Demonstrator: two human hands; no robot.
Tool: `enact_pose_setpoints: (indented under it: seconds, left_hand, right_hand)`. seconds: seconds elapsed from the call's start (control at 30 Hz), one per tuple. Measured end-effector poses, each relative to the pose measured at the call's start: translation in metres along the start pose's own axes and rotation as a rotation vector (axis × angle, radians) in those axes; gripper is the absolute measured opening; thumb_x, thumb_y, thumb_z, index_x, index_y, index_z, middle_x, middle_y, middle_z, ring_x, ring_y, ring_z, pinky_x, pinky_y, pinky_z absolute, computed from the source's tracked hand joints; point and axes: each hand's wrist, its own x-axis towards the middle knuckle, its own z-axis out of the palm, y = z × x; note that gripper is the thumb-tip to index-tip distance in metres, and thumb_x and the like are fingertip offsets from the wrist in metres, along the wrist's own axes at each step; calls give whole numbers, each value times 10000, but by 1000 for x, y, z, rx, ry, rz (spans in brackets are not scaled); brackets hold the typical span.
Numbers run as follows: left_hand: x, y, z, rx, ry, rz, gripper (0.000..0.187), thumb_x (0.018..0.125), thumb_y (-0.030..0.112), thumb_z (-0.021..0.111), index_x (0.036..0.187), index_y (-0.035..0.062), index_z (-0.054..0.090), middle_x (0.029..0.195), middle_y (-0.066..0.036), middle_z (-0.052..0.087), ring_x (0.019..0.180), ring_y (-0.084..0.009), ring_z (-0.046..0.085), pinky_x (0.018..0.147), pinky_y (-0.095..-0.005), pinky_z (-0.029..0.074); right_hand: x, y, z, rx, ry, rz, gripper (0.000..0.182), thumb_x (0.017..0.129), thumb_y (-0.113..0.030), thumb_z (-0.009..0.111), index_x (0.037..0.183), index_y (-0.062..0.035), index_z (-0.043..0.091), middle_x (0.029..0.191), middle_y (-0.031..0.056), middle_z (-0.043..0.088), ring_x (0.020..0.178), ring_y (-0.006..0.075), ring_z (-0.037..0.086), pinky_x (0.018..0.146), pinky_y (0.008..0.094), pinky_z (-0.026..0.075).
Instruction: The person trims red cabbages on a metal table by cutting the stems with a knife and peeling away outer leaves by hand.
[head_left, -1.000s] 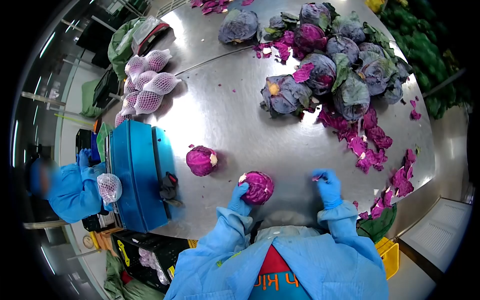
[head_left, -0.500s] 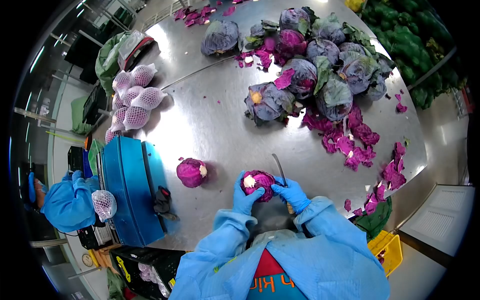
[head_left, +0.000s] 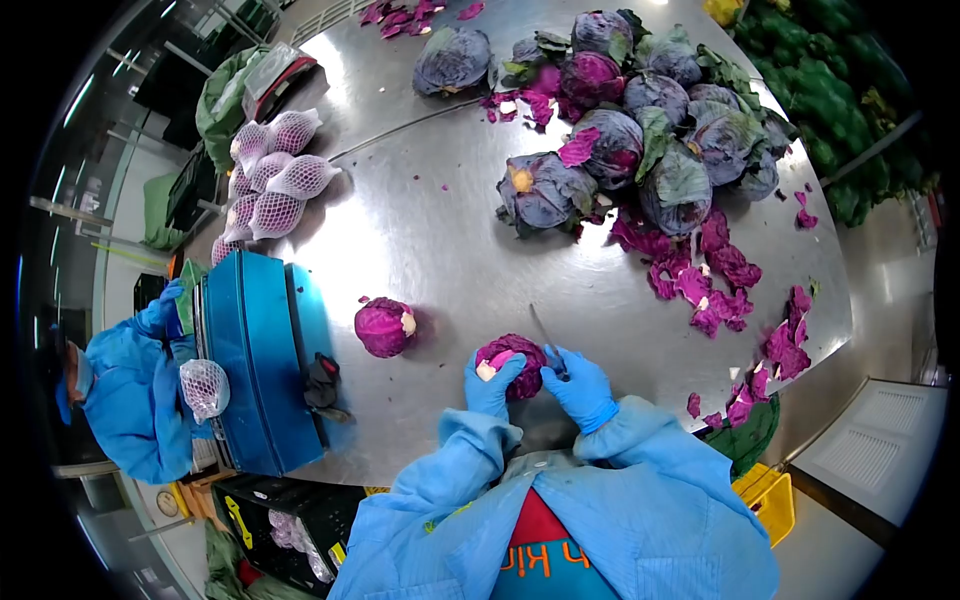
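My left hand (head_left: 488, 386), in a blue glove, grips a red cabbage (head_left: 518, 352) from its left side, thumb across the pale cut stem. In my right hand (head_left: 580, 387), also gloved, is a knife (head_left: 541, 328) whose narrow blade points up and away from me, just beside the cabbage. Its handle is hidden by my fingers. A second trimmed red cabbage (head_left: 383, 327) lies on the metal table (head_left: 450, 235) to the left, its white stem end facing right.
Untrimmed cabbages (head_left: 655, 130) are heaped at the back right, with loose purple leaves (head_left: 700, 285) below them. Net-wrapped cabbages (head_left: 275, 185) lie at the left, near a blue machine (head_left: 262, 365). Beyond it a co-worker (head_left: 130, 385) in blue bends over. A yellow crate (head_left: 768, 505) stands lower right.
The cabbage in my left hand has been turned, so its stem faces lower left. My right hand and the knife have tilted. The co-worker has shifted, one arm now raised.
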Motion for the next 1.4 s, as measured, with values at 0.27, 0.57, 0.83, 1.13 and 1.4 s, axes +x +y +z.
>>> enact_pose_setpoints:
  seconds: [0.27,0.57,0.83,1.13,1.4]
  left_hand:
    - [-9,3,18,-138,198,78,493,745,13,759,1182,17,531,1064,-108,625,930,-222,646,835,-342,548]
    - [-20,13,31,96,230,196,897,690,107,838,1384,-1,281,1307,-151,427,1169,-241,480,991,-342,435]
    - [-32,21,44,-64,143,219,533,801,102,742,1254,47,466,1147,-104,572,1023,-213,594,884,-334,513]
    - [-38,38,33,-376,-120,-122,517,821,170,702,1272,53,479,1177,-92,580,1071,-242,591,922,-384,502]
    - [-36,49,45,-331,-184,-57,476,834,166,688,1249,31,497,1125,-115,602,1022,-236,615,894,-375,516]
  right_hand:
    - [16,7,6,395,25,65,411,832,-341,692,1170,-114,640,928,76,664,758,137,613,706,279,500]
    - [21,1,4,232,76,-165,452,859,-301,648,1259,-104,571,908,69,616,737,171,604,678,295,501]
    - [14,0,-6,-244,214,-432,473,865,-262,582,1305,-124,480,862,88,565,702,279,607,558,389,493]
    - [37,19,-71,-49,444,-257,202,857,-164,599,1055,-131,624,817,88,605,666,261,601,577,357,477]
    - [11,-34,-47,361,-21,-236,476,810,-268,728,1248,-143,587,818,79,584,716,175,588,658,305,482]
